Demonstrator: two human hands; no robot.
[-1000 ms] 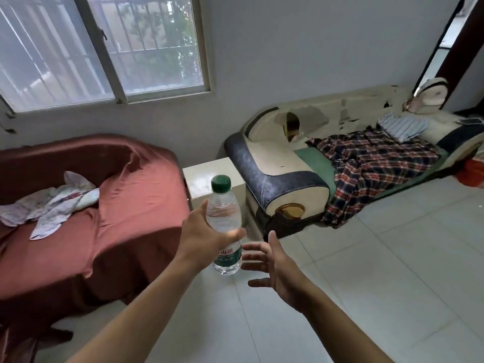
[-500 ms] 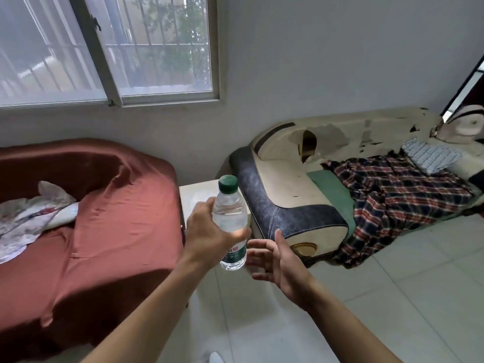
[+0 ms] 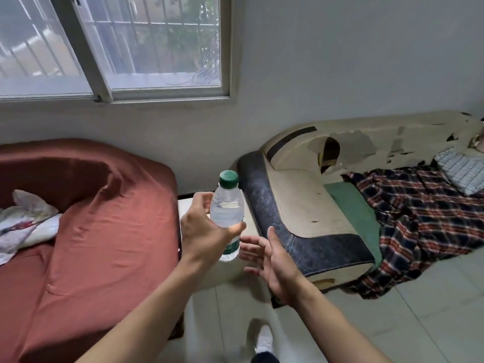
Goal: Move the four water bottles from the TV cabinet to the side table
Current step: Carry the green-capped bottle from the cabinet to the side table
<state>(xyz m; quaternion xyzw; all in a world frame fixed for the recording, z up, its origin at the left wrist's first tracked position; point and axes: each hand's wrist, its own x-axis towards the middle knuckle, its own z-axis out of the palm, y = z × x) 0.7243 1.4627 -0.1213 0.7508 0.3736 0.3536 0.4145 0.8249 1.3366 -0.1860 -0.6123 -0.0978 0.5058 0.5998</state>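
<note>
The left hand (image 3: 207, 231) has its grip wrapped round the green-capped water bottle (image 3: 226, 210), held upright in the air above the white side table (image 3: 184, 205) wedged between the red-covered sofa (image 3: 104, 231) and the worn sofa's armrest (image 3: 264, 200). The right hand (image 3: 272, 260) hangs open just beside it. The surface is narrow and mostly hidden; set down off-centre, the bottle could tip against an armrest or drop to the floor.

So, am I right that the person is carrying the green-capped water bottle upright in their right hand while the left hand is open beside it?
Not quite: the head view shows the left hand gripping the water bottle, upright, while the right hand is open beside it.
</note>
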